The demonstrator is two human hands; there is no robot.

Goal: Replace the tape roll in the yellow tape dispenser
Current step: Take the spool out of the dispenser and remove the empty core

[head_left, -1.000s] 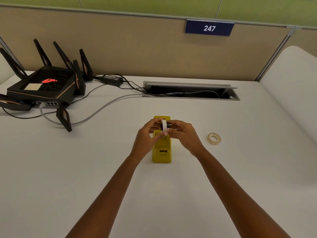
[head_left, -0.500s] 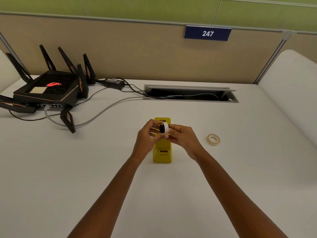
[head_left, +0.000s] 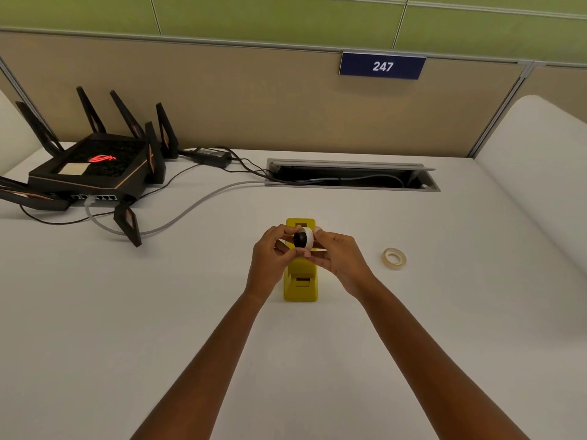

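Now that the roll [head_left: 304, 238] has turned from edge-on to show its dark hub, I judge my left hand [head_left: 272, 258] and right hand [head_left: 337, 258], both pinching it over the yellow dispenser [head_left: 301, 281], are working that hub, while a second roll [head_left: 394, 258] waits on the surface [head_left: 444, 312]

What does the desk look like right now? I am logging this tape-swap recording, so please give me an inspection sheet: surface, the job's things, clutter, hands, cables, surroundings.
Surface: white desk, with an open cable slot at the back.
Job's things: yellow dispenser standing on the desk; white roll on a black hub held above it; second tape roll lying flat to the right.
Clutter: black router with antennas, back left.
Hands: left hand and right hand both pinch the white roll.
Cables: grey cable and black leads run from the router into the slot; power brick beside them.
Surroundings: tan partition with a sign reading 247.
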